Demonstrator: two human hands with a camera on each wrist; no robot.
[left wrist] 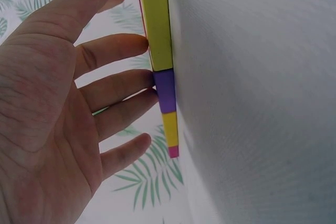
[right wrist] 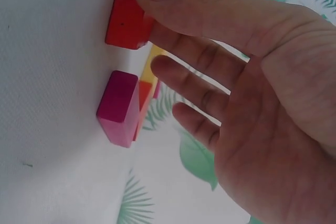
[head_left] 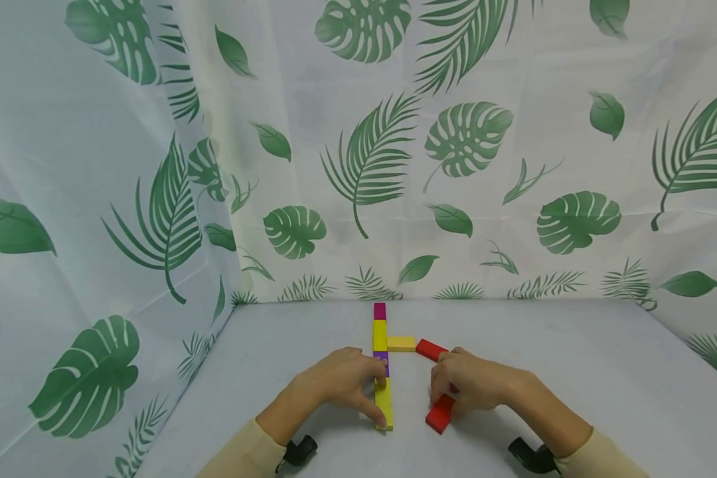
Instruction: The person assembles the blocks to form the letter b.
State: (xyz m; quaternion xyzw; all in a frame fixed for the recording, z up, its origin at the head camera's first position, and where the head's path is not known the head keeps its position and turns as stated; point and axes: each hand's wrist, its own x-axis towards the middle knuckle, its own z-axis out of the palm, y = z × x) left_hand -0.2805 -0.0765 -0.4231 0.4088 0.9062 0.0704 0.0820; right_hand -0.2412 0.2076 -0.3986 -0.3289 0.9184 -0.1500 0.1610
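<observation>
A straight row of blocks runs away from me: a yellow-green block point(head_left: 383, 398) nearest, then a purple block point(head_left: 385, 367), a yellow block point(head_left: 380, 335) and a magenta block point(head_left: 380, 311). My left hand point(head_left: 348, 380) lies along this row, its thumb at the near end. In the left wrist view the fingers point(left wrist: 118, 85) extend almost straight, tips against the blocks' side. My right hand point(head_left: 469, 382) pinches a red block point(head_left: 439, 415) between thumb and forefinger. Just beyond it, a standalone magenta block point(right wrist: 119, 109) shows in the right wrist view, mostly hidden by the hand from above.
A pale yellow block point(head_left: 401, 344) juts rightward from the row's yellow block. Another red block point(head_left: 431, 350) slants off its right end. Beneath lies a white table surface point(head_left: 311, 328), with leaf-printed white cloth point(head_left: 388, 252) behind and at both sides.
</observation>
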